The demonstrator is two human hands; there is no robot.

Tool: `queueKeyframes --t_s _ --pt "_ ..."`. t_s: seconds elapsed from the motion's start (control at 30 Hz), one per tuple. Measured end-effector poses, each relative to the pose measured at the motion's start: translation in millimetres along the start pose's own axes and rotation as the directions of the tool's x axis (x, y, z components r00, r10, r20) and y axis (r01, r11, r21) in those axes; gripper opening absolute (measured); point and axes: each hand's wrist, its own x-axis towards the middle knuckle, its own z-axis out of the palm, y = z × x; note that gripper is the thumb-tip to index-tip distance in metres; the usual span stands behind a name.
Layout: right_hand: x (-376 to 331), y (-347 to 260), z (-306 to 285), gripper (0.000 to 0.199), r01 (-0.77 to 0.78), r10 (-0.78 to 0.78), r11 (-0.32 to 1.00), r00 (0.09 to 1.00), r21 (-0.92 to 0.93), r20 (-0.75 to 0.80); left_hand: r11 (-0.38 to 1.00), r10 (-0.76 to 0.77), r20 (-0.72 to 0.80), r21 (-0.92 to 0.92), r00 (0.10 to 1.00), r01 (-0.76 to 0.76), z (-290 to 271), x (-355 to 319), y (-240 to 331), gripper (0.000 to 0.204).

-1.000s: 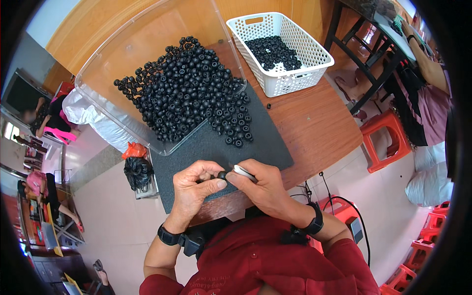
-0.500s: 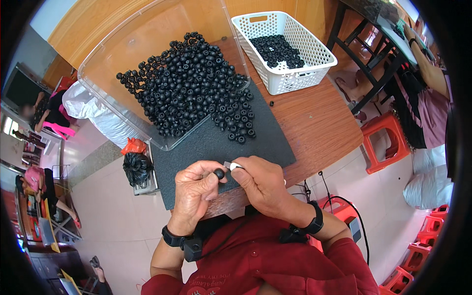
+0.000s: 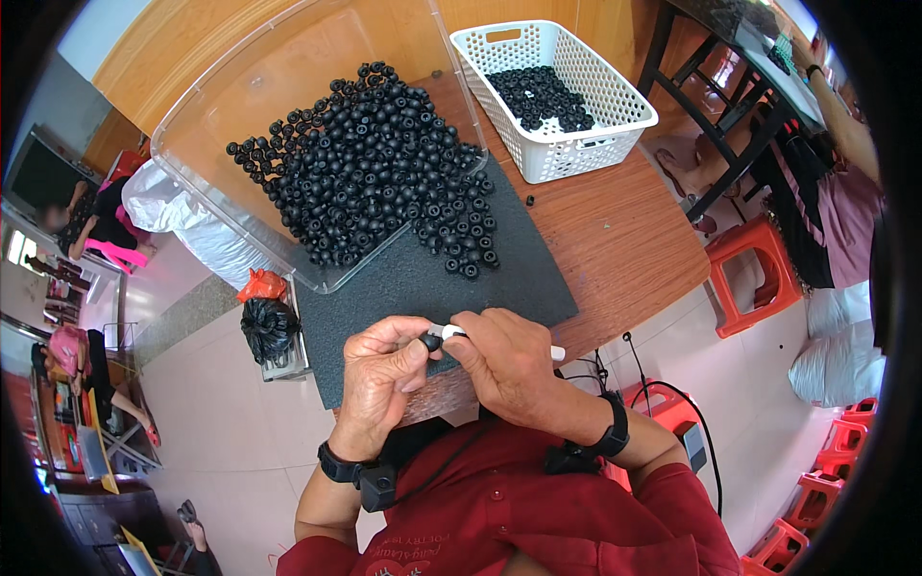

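Over the near edge of the dark mat, my left hand pinches a small round black piece between thumb and fingertips. My right hand is closed around a slim white-handled knife, its butt sticking out past the little-finger side. The knife's front end meets the black piece; my fingers partly hide the blade. Beyond my hands, a large heap of similar round black pieces with holes spills from a clear plastic bin, tipped on its side, onto the mat.
A white perforated basket with small black bits stands at the back right of the wooden table. Bagged trash hangs left of the table. A red stool and a seated person are at right.
My right hand has shifted slightly left and turned, bringing the knife's front end up against the black piece. More of the white handle's butt now shows. My left hand stays nearly in place.
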Motion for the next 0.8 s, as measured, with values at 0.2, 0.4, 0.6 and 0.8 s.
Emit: queueKeyframes --t_s 0.2,0.4,0.6,0.8 --pt "-1.1 -0.1 0.8 0.015 0.013 -0.012 0.999 1.000 0.033 -0.006 1.000 -0.008 0.003 0.027 1.000 0.008 -1.7 -0.4 -3.1 0.024" --pt "-1.6 0.2 0.2 0.015 0.012 -0.013 1.000 1.000 0.025 0.008 1.000 -0.027 0.009 -0.001 1.000 0.027 -2.3 -0.5 -4.0 0.022" --pt "-2.9 0.5 0.8 0.016 0.014 -0.014 1.000 1.000 0.012 -0.001 1.000 -0.019 -0.003 0.020 1.000 0.019 -1.9 -1.2 -4.9 0.023" --pt "-3.8 0.1 0.2 0.016 0.016 -0.017 0.999 1.000 0.029 0.016 0.998 -0.038 0.021 -0.047 0.999 0.039 -2.9 -1.0 -6.2 0.024"
